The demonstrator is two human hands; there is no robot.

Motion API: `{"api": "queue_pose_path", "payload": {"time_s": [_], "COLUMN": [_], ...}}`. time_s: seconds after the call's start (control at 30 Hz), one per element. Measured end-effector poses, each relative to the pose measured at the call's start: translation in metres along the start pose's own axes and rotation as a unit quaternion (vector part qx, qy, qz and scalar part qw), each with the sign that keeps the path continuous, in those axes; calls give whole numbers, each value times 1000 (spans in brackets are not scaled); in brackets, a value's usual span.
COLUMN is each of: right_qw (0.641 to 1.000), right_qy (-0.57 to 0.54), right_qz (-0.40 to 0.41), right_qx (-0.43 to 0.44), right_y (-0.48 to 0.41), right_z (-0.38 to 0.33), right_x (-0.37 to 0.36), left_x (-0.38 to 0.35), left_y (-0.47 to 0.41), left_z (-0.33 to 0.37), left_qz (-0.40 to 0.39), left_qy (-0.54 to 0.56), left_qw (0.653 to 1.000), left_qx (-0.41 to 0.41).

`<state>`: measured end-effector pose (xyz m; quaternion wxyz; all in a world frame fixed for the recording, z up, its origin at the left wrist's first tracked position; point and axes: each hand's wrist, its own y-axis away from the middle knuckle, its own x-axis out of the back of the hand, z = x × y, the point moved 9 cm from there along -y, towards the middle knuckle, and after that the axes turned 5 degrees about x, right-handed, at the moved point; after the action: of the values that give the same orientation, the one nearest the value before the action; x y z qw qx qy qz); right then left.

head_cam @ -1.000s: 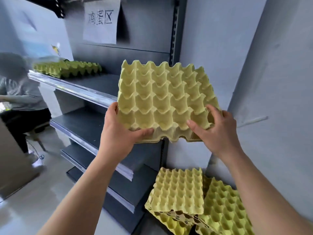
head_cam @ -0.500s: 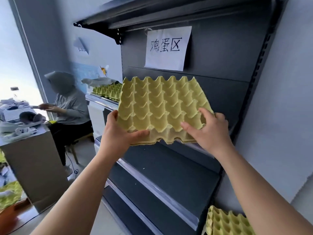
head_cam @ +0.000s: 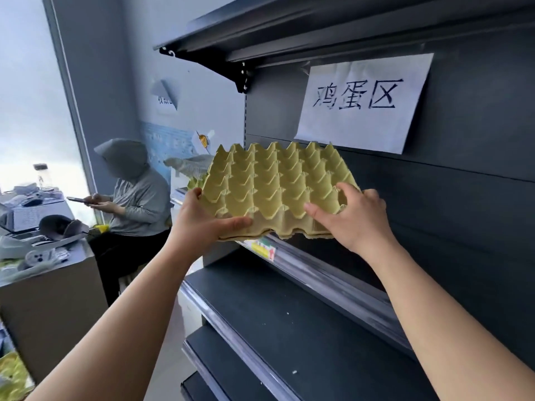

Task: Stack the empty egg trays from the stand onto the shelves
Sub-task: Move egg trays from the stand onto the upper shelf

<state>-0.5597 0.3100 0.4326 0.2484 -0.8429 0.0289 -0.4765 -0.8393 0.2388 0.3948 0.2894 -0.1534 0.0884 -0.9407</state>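
Between both hands [head_cam: 202,224], egg tray [head_cam: 278,186].

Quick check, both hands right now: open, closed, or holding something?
The left hand grips the egg tray at its near left corner.
The right hand holds the same tray's near right edge.
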Motion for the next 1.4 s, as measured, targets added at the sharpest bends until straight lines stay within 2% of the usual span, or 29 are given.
{"api": "queue_pose_path", "payload": {"time_s": [0.2, 0.43, 0.67, 0.87, 1.13, 1.4], "right_qw": [999, 990, 974, 963, 959, 958], "right_qy": [24, 51, 86, 141, 134, 156], "right_qz": [-4, 24, 46, 53, 33, 39], "right_qx": [-39, -132, -206, -222, -248, -238], "right_y": [-59, -95, -110, -115, -110, -108], "right_z": [-30, -57, -81, -96, -88, -87], "right_x": [-50, -90, -116, -129, -147, -151], "left_x": [18, 12, 2, -8, -18, -17], "left_y": [-98, -196, -265, -288, -294, -292], "left_z": [-29, -44, -60, -77, -87, -91], "left_qz": [-4, -115, -176, -219, -250, -220], "left_qy": [-20, -6, -20, -29, -74, -136], "left_qw": [1000, 993, 983, 973, 962, 958], "left_qx": [-7, -37, -57, -64, -78, -122]}}
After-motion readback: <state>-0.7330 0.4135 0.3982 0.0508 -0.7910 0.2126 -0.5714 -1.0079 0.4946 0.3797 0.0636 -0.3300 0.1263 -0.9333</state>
